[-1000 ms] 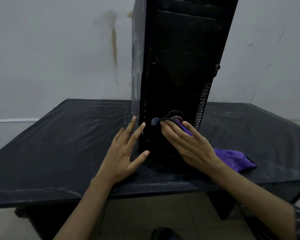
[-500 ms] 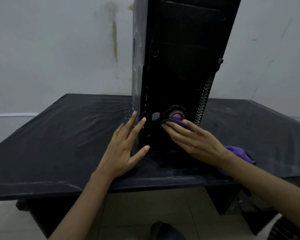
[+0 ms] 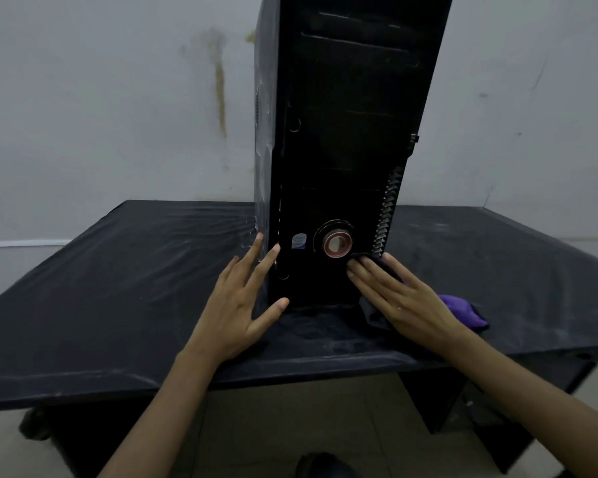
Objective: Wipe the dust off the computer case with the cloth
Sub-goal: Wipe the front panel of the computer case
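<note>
**Tall case braced, cloth at lower right front**

Head view: computer case [image 3: 342, 132] stands upright on worktop [image 3: 118, 288], prob. heavy, stiff, top-heavy; best steadied low at the corner. Left hand [image 3: 235, 305] flat, fingers spread on its left front edge. Right hand [image 3: 401, 298], fingers straight, presses soft purple cloth [image 3: 463, 310] by vent slats [image 3: 387, 215]; slats and power button [image 3: 335, 241] could snag the cloth.

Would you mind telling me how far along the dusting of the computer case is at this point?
Partly done, as far as I can tell. The round button low on the front of the computer case is exposed. In hand: the right hand presses the purple cloth flat against the lower right edge, while the left hand rests on the left corner. Left: pale dust streaks on the upper front and left side panel.
</note>
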